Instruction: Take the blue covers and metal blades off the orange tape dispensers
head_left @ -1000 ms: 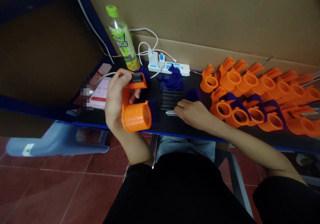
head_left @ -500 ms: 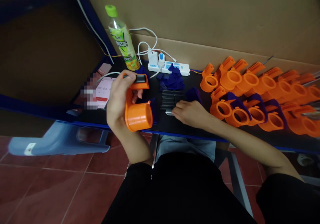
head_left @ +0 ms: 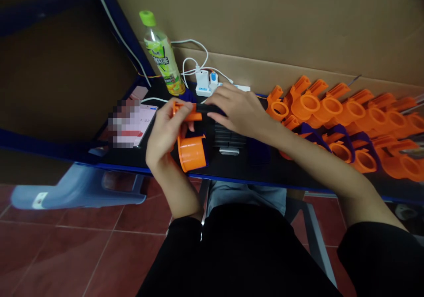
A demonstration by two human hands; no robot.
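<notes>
My left hand (head_left: pixel 164 133) is closed round an orange plastic part (head_left: pixel 191 151) with a round cup end and a flat arm on top, held just above the black table (head_left: pixel 232 169). My right hand (head_left: pixel 236 107) has come over to the arm of that part and pinches a black bar (head_left: pixel 208 108) against its top end. A stack of black bars (head_left: pixel 228 138) with a silver one at its front lies on the table under my right wrist. Purple pieces (head_left: pixel 260 151) lie beside the stack.
Rows of several orange parts (head_left: pixel 347 111), some with purple inserts, fill the table's right side. A green-capped bottle (head_left: pixel 161 54), a white power strip with chargers (head_left: pixel 205 80) and a phone (head_left: pixel 141 120) sit at the back left. A blue plastic stool (head_left: pixel 76 186) stands below left.
My right hand left the stack of black bars and rose leftward to the top of the orange part, now with a black bar. My left hand lowered and tilted the part slightly.
</notes>
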